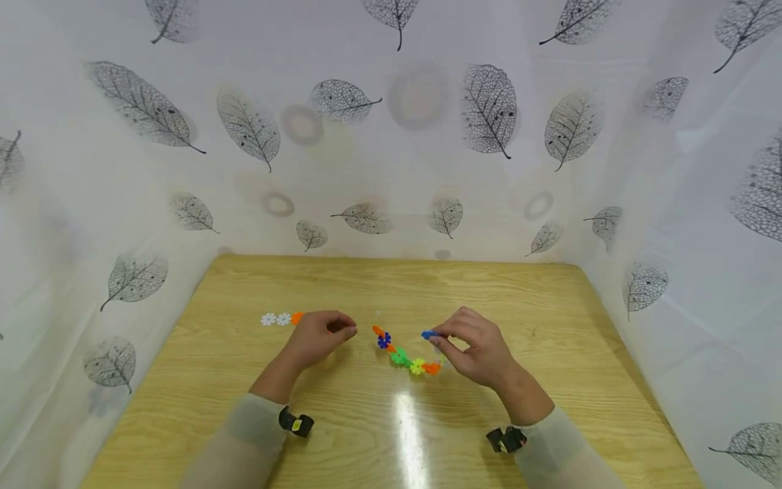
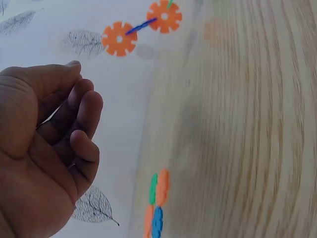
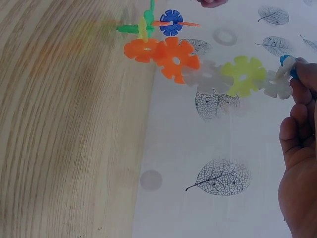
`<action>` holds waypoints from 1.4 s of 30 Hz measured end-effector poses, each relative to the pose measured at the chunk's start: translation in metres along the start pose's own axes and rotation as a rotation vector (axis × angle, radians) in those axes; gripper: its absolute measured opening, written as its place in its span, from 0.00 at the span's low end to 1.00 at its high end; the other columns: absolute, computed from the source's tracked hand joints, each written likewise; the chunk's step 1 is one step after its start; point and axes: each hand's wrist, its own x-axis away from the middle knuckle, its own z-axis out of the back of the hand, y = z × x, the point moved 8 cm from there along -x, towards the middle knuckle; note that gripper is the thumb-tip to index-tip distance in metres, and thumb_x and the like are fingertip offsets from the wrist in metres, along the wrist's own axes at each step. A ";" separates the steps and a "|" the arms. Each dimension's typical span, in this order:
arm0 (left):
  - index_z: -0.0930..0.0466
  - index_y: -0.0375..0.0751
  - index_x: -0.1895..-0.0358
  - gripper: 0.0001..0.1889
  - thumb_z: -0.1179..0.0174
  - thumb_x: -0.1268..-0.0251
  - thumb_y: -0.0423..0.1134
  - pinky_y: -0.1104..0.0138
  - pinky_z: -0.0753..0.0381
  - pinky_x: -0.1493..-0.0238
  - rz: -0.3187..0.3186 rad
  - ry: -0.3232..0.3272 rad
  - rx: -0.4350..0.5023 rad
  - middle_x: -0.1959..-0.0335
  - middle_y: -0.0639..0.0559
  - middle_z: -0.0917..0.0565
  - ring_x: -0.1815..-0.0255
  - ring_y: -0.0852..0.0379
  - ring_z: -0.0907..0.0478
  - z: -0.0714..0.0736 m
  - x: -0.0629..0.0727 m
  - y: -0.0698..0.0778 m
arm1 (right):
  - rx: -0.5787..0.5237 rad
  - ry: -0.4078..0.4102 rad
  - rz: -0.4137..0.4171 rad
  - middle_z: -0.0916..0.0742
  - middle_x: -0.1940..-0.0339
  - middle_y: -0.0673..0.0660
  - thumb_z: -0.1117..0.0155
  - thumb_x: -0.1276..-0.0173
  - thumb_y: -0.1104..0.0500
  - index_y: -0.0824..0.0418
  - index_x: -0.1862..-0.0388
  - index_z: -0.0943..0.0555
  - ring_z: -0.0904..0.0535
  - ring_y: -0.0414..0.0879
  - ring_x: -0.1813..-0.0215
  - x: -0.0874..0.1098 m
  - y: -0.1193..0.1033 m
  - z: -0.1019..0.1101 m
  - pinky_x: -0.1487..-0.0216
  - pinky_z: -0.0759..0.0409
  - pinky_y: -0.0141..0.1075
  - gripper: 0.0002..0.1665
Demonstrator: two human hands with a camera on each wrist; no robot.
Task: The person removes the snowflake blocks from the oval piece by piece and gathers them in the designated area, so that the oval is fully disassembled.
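Note:
A chain of interlocking flower-shaped plastic discs (image 1: 400, 356), in orange, dark blue, green, yellow and whitish colours, curves between the two hands. My right hand (image 1: 479, 346) pinches a blue disc (image 1: 428, 335) at the chain's right end between thumb and fingertips. In the right wrist view, whitish, yellow (image 3: 243, 76) and orange discs (image 3: 177, 60) stretch away from those fingers. Left of the chain's free orange end (image 1: 378, 331), my left hand (image 1: 318, 336) has its fingers loosely bent, thumb near the fingertips. Nothing shows between them in the left wrist view.
Two white discs (image 1: 276, 319) and an orange disc (image 1: 296, 318) lie in a row on the wooden table (image 1: 366, 435), partly hidden by the left hand. Green, orange and blue discs (image 2: 157, 198) show in the left wrist view. A leaf-print curtain (image 1: 415, 170) surrounds the table's back and sides.

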 end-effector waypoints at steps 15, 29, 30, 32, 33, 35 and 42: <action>0.10 0.48 0.57 0.05 0.33 0.27 0.43 0.65 0.18 0.66 -0.261 -0.039 0.076 0.64 0.64 0.13 0.67 0.62 0.19 -0.035 -0.002 0.063 | 0.002 -0.015 0.014 0.10 0.66 0.49 0.26 0.31 0.61 0.59 0.60 0.10 0.18 0.44 0.67 -0.003 -0.003 -0.004 0.62 0.21 0.34 0.03; 0.11 0.46 0.54 0.06 0.30 0.30 0.39 0.65 0.19 0.66 -0.453 -0.055 0.221 0.59 0.57 0.13 0.63 0.59 0.16 -0.053 -0.001 0.105 | 0.022 -0.025 0.030 0.10 0.66 0.51 0.28 0.29 0.62 0.62 0.59 0.10 0.18 0.45 0.66 -0.005 -0.006 -0.007 0.62 0.21 0.36 0.04; 0.11 0.46 0.54 0.05 0.30 0.30 0.39 0.66 0.20 0.67 -0.466 -0.052 0.217 0.59 0.57 0.13 0.64 0.60 0.16 -0.053 -0.001 0.107 | 0.019 -0.024 0.032 0.10 0.66 0.51 0.28 0.30 0.62 0.62 0.59 0.10 0.18 0.45 0.66 -0.005 -0.006 -0.007 0.62 0.21 0.36 0.04; 0.11 0.48 0.56 0.04 0.30 0.30 0.38 0.67 0.22 0.69 -0.488 -0.046 0.212 0.60 0.57 0.13 0.64 0.61 0.16 -0.054 0.000 0.110 | 0.015 -0.023 0.036 0.10 0.67 0.51 0.27 0.30 0.62 0.61 0.60 0.10 0.18 0.45 0.67 -0.006 -0.007 -0.008 0.63 0.21 0.35 0.03; 0.11 0.47 0.56 0.04 0.30 0.30 0.37 0.67 0.23 0.69 -0.499 -0.043 0.210 0.60 0.55 0.12 0.65 0.61 0.17 -0.054 0.000 0.111 | 0.012 -0.023 0.039 0.10 0.67 0.51 0.27 0.30 0.62 0.61 0.60 0.10 0.18 0.45 0.67 -0.006 -0.008 -0.009 0.63 0.20 0.36 0.03; 0.11 0.48 0.57 0.04 0.30 0.31 0.35 0.68 0.24 0.71 -0.514 -0.036 0.210 0.60 0.54 0.12 0.66 0.61 0.17 -0.054 0.001 0.114 | 0.012 -0.020 0.042 0.10 0.67 0.51 0.27 0.29 0.61 0.61 0.61 0.10 0.18 0.45 0.67 -0.007 -0.009 -0.009 0.63 0.20 0.35 0.04; 0.09 0.47 0.58 0.05 0.31 0.31 0.32 0.69 0.27 0.72 -0.556 -0.018 0.237 0.63 0.50 0.11 0.68 0.61 0.20 -0.053 0.003 0.120 | 0.010 -0.007 0.065 0.10 0.67 0.52 0.30 0.27 0.59 0.62 0.60 0.10 0.18 0.45 0.67 -0.009 -0.012 -0.010 0.63 0.19 0.36 0.07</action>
